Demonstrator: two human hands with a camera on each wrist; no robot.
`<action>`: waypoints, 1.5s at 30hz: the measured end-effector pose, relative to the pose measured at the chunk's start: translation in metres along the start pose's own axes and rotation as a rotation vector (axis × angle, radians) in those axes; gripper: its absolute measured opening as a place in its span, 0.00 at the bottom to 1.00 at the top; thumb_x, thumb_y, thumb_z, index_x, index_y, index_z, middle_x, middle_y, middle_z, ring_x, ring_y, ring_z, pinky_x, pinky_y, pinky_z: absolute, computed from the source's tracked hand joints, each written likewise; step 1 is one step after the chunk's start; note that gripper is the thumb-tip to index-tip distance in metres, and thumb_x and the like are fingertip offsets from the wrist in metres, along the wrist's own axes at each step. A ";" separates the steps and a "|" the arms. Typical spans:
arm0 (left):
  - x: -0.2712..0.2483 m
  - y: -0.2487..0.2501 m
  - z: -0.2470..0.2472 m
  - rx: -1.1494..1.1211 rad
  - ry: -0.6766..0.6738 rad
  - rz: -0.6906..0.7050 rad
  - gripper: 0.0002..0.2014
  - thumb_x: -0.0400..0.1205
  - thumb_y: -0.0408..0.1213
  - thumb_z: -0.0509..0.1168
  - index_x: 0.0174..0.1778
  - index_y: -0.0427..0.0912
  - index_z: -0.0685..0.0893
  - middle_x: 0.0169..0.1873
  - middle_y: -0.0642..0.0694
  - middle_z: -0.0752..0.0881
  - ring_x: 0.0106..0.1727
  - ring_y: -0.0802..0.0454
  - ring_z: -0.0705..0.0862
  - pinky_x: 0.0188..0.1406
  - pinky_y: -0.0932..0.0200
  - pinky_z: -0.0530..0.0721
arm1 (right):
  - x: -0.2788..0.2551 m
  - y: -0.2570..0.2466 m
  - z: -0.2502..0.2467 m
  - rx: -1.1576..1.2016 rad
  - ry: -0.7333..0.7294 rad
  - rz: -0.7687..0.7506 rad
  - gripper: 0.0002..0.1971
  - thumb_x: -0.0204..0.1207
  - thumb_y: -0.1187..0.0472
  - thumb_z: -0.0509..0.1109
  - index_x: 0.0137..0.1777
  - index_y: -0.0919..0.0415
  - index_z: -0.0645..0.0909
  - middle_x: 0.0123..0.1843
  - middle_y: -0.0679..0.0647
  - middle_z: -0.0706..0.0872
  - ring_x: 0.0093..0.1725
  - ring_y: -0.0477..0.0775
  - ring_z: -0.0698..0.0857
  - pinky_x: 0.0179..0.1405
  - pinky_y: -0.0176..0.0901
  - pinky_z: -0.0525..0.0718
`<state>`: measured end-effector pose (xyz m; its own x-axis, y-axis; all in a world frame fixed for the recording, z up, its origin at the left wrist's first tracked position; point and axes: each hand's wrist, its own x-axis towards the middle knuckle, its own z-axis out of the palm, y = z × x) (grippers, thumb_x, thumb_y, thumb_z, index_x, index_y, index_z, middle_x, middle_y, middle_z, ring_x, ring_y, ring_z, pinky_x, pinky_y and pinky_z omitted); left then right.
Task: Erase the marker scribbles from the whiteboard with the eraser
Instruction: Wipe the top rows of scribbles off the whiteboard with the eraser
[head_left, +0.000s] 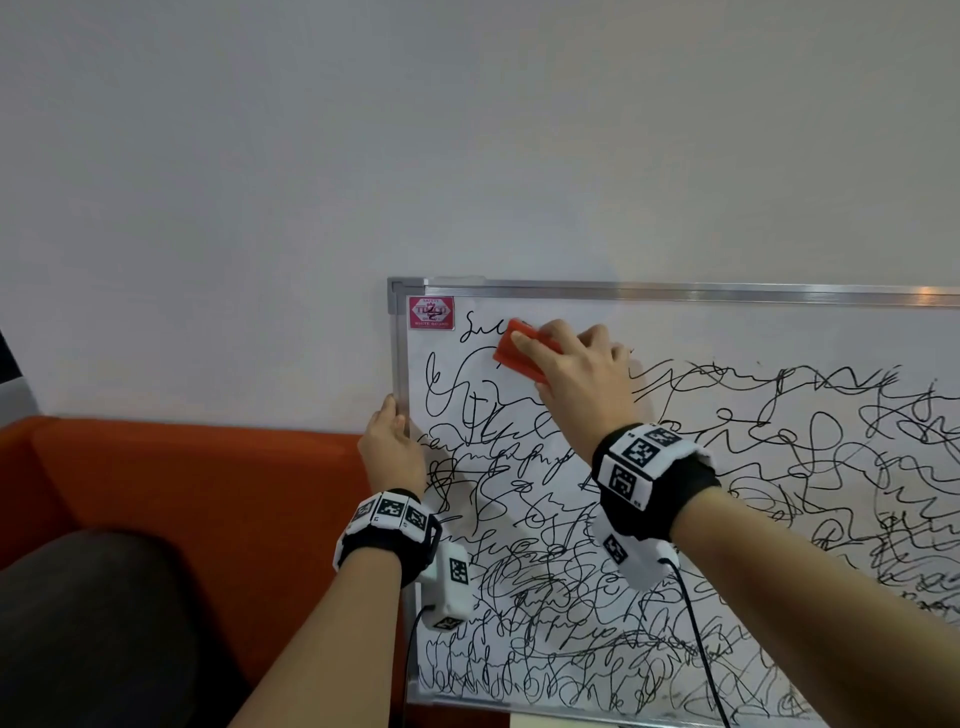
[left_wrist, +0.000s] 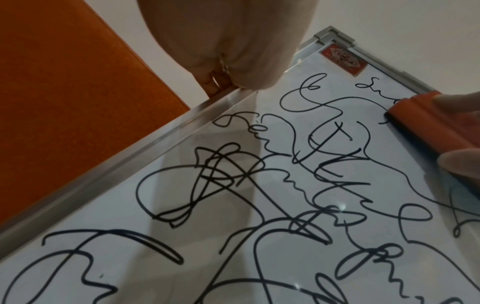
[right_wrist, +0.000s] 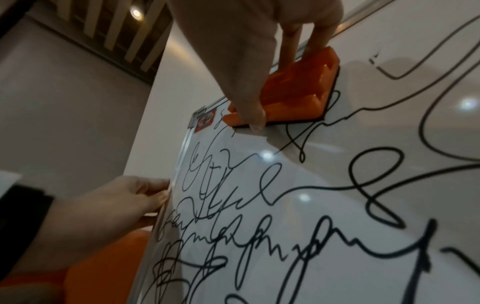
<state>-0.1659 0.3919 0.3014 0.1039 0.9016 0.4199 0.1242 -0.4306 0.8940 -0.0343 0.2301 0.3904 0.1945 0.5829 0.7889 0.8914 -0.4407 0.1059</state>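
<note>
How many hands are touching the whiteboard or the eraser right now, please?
2: the left hand grips the whiteboard at its left frame edge; the right hand holds the eraser against its upper left.

Soft indoor light, glare spots, blurred edges

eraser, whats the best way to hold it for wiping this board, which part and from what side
Take the orange eraser by its two long side walls, coming from the front, away from the whiteboard. Its dark felt lies flat on the board, so only the plastic back and sides are free. The right hand grips it this way: thumb on one long side, fingers on the other.
</note>
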 end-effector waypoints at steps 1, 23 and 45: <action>0.000 0.000 0.000 0.004 0.002 0.000 0.18 0.90 0.26 0.56 0.76 0.30 0.76 0.71 0.34 0.82 0.70 0.41 0.82 0.72 0.56 0.76 | 0.003 0.001 -0.003 0.005 0.007 0.035 0.32 0.68 0.65 0.80 0.72 0.47 0.78 0.62 0.53 0.82 0.50 0.68 0.79 0.45 0.63 0.80; 0.003 -0.002 0.000 -0.261 -0.013 -0.120 0.18 0.90 0.27 0.56 0.76 0.31 0.77 0.71 0.35 0.82 0.72 0.42 0.81 0.68 0.70 0.67 | 0.019 -0.034 0.013 0.049 0.031 0.046 0.31 0.67 0.64 0.80 0.71 0.47 0.79 0.61 0.53 0.82 0.51 0.66 0.79 0.45 0.62 0.79; -0.002 0.005 -0.006 -0.116 -0.032 -0.075 0.18 0.90 0.28 0.55 0.77 0.31 0.76 0.71 0.34 0.81 0.72 0.42 0.80 0.68 0.67 0.68 | 0.010 -0.024 0.004 0.037 0.043 0.050 0.29 0.70 0.63 0.78 0.71 0.45 0.80 0.62 0.51 0.82 0.53 0.65 0.79 0.44 0.58 0.77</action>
<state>-0.1710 0.3879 0.3056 0.1305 0.9287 0.3472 0.0183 -0.3524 0.9357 -0.0520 0.2491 0.3930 0.2217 0.5304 0.8182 0.8956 -0.4427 0.0443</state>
